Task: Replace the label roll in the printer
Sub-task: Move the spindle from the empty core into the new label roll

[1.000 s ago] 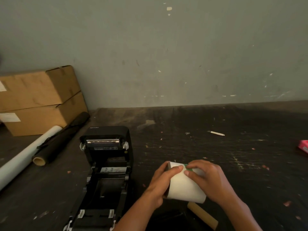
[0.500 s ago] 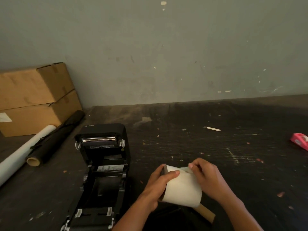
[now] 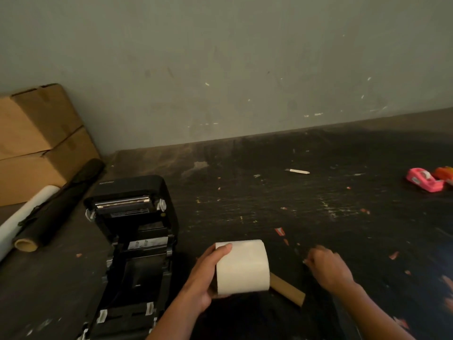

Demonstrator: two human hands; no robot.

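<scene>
Our left hand [image 3: 206, 278] gripped the white label roll [image 3: 242, 267], thumb over its top edge and fingers curled beneath, holding it just right of the open black printer [image 3: 132, 244]. Our right hand [image 3: 327, 267] hung further right of the printer, apart from the roll, fingers loosely curled and blurred; we could not tell whether it pinched anything. A brown cardboard core [image 3: 286, 289] lay on the dark table [image 3: 269, 200] behind the roll. The printer's lid bore small pale lettering, too blurred to read. A pink tape dispenser [image 3: 424, 180] sat well right of the printer.
</scene>
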